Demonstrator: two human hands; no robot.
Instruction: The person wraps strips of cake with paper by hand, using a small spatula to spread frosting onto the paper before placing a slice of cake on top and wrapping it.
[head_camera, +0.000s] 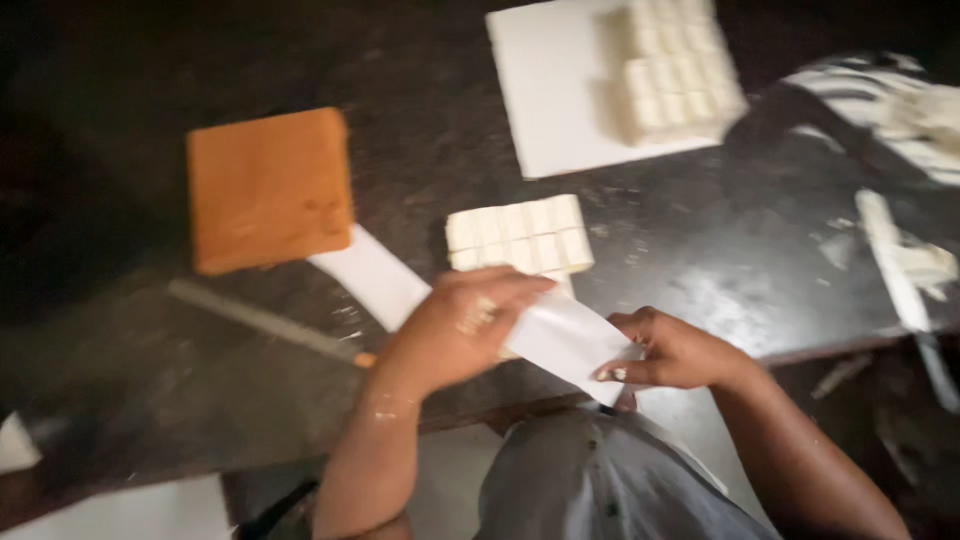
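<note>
My left hand (460, 325) and my right hand (672, 350) both grip a long white strip of paper or plastic (565, 338) near the front edge of a dark counter (700, 270). The strip runs from under an orange square cake (268, 188) toward my body. Just beyond my left hand lies a block of small white cubes cut in rows (520, 235). The image is blurred.
A white board (550, 95) at the back holds a stack of the same white cubes (678, 65). A long thin stick (270, 322) lies at left. A white-smeared knife (895, 262) and a striped cloth (890, 100) sit at right.
</note>
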